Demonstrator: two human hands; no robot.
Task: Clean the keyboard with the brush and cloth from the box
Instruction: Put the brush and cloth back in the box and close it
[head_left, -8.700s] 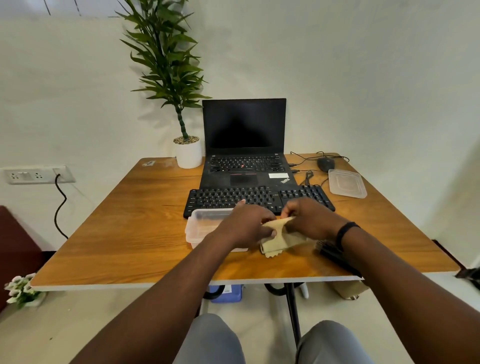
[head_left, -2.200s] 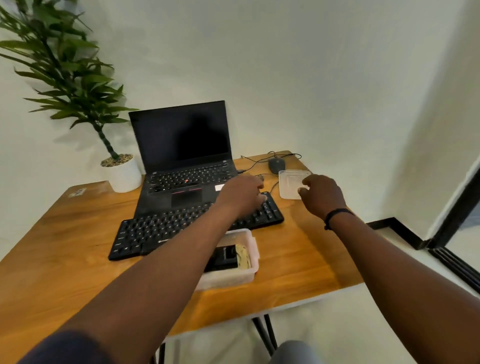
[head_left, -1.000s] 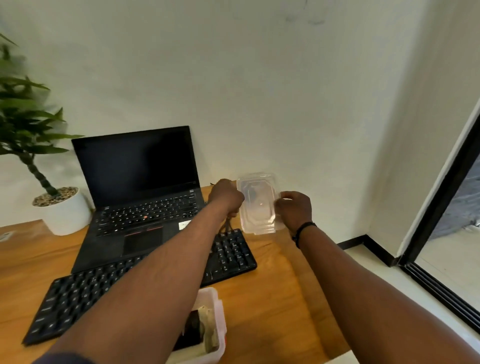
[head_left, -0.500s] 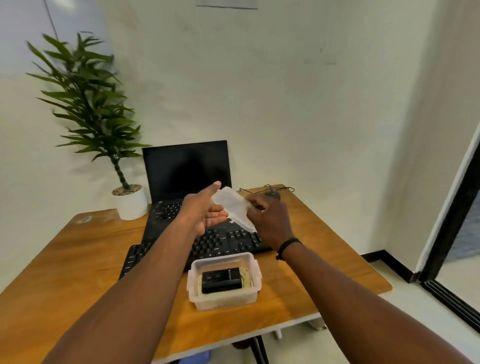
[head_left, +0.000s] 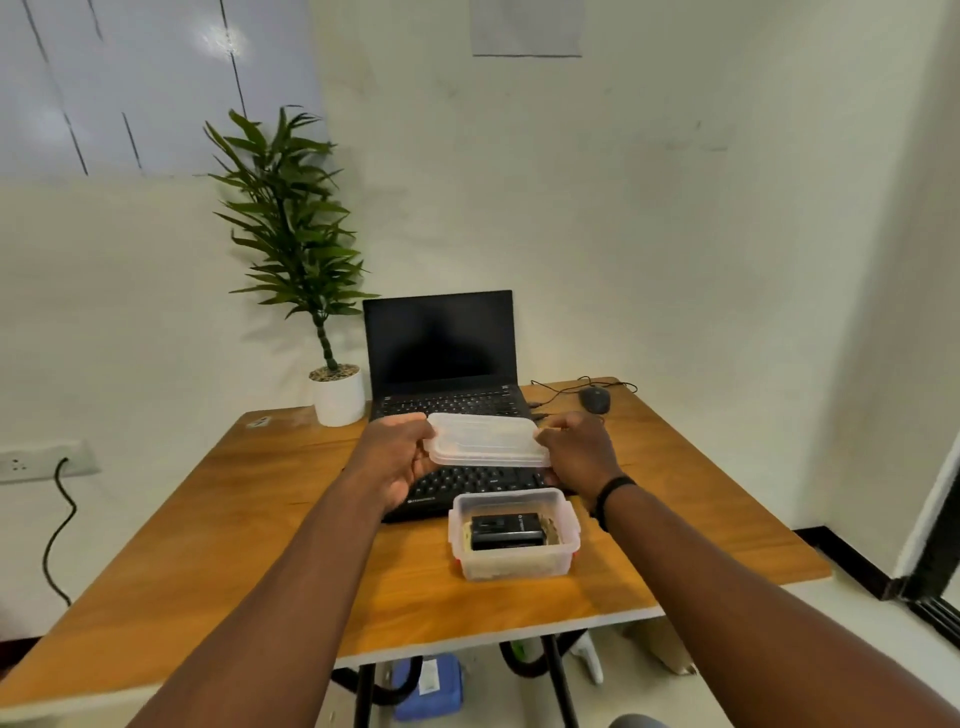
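Both hands held the clear lid (head_left: 485, 446) level above the keyboard (head_left: 470, 480), just behind the box (head_left: 515, 540); half a second earlier it had been tilted on edge between them; the left hand (head_left: 396, 460) gripped its left end with curled fingers, the right hand (head_left: 575, 451) its right end; the box sat open on the table (head_left: 218, 545), in front of the keyboard, as before, with the black brush (head_left: 506, 531) lying on the yellowish cloth (head_left: 551, 530) inside; behind the keyboard stood the laptop (head_left: 441, 353), a potted plant (head_left: 311, 270) to its left, a mouse (head_left: 595, 400) to its right.
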